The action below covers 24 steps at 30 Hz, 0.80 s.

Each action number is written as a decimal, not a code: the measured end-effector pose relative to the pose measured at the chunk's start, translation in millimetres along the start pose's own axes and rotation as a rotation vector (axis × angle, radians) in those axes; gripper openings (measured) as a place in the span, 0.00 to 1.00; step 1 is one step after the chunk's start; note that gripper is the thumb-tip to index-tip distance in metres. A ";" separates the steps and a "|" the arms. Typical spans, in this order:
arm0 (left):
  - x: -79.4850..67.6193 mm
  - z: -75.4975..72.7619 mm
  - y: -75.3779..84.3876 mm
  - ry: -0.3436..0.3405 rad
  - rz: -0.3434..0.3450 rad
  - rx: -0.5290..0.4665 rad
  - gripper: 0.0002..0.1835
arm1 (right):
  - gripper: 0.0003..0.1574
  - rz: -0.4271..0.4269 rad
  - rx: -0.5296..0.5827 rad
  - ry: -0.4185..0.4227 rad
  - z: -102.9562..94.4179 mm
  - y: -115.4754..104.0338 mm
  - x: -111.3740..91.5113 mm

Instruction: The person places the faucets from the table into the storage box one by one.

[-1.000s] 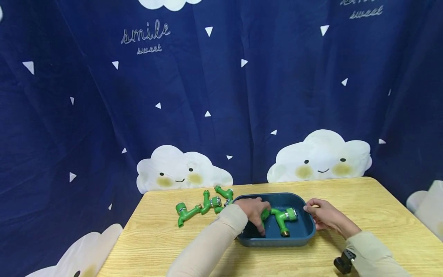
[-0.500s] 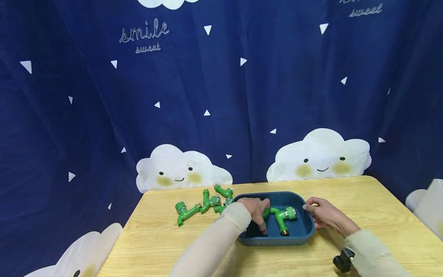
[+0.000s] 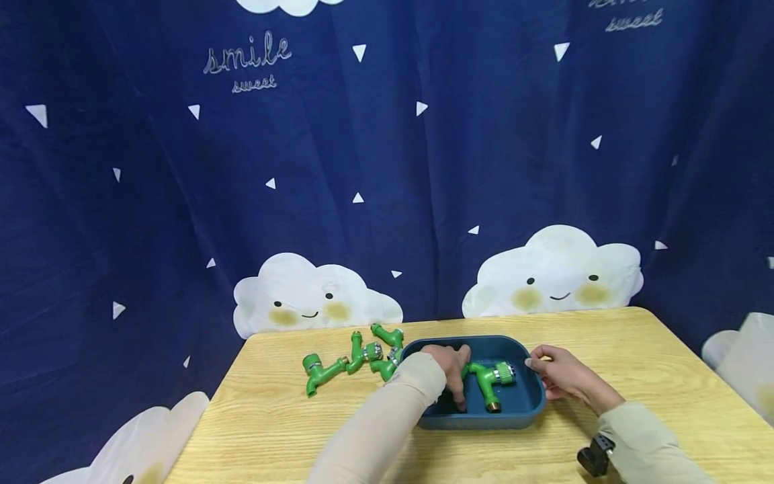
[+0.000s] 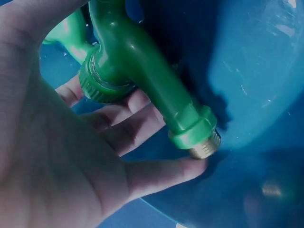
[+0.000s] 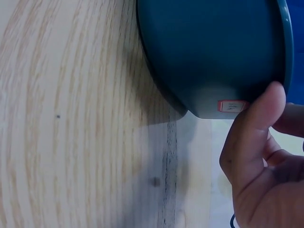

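A person's left hand (image 3: 446, 368) reaches down inside a dark blue, round-cornered, smooth-walled bin (image 3: 478, 422), its fingers curled around a glossy green tap (image 4: 142, 61) with a brass-coloured threaded end, one fingertip touching that end. A second green tap with a silvery collar (image 3: 490, 384) lies in the bin just right of that hand. The right hand (image 3: 562, 375) pinches the bin's right rim between thumb and fingers, beside a small red-bordered label (image 5: 232, 106). More green taps (image 3: 357, 358) lie beyond and left of the left hand on a pale wood-grain table (image 3: 266, 417).
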<state>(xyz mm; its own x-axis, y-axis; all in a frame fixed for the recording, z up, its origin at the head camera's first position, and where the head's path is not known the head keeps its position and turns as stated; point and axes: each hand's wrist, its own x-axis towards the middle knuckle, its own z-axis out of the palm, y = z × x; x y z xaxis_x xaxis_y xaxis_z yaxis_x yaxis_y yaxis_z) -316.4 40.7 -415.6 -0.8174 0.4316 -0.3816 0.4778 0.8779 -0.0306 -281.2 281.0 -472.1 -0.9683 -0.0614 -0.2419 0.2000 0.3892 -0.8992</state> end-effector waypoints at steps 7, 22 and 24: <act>-1.8 -0.2 5.2 0.015 -0.021 0.026 0.38 | 0.12 -0.007 0.002 -0.003 0.4 0.8 -0.5; -1.8 -1.7 1.1 -0.004 0.017 -0.009 0.40 | 0.12 -0.001 -0.002 0.008 1.5 1.5 -0.1; -0.5 -1.6 -0.5 -0.009 0.025 -0.023 0.41 | 0.11 0.007 -0.001 0.011 1.3 0.3 0.3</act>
<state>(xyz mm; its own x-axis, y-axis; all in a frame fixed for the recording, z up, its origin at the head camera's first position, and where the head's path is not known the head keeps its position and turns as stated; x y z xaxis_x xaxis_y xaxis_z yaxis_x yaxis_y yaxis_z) -316.8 40.3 -413.9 -0.8024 0.4515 -0.3902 0.4901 0.8716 0.0006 -281.2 279.9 -473.0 -0.9686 -0.0487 -0.2439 0.2063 0.3906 -0.8971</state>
